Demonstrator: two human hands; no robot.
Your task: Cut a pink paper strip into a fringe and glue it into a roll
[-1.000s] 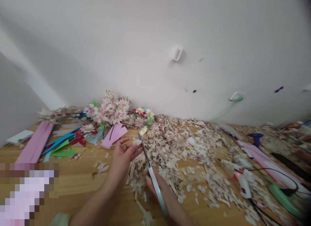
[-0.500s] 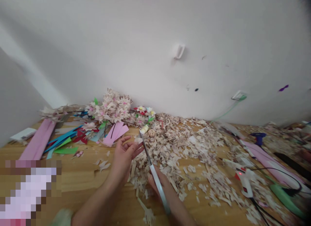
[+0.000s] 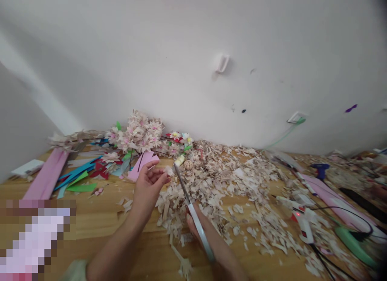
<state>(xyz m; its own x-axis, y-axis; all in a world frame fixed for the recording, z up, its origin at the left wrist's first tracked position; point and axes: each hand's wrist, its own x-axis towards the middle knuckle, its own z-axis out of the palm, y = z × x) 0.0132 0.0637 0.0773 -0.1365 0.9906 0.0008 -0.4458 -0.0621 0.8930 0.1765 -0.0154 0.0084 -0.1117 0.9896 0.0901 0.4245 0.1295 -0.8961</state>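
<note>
Trimming step, seemingly — left hand (image 3: 148, 186) pinches paper scrap (image 3: 169, 171), fingertips together, just beside tip of scissors (image 3: 192, 213); my right hand (image 3: 209, 229) wrapped round handle. Next snip calls for steady pinch — blades parted.

I see the scissors (image 3: 196, 221) aslant at lower centre, pale handle toward the bottom edge, metal blades apparently together and pointing up-left. Just left of their tip, below my frame's middle, sits a small whitish scrap (image 3: 169, 171), its outline blurred.
</note>
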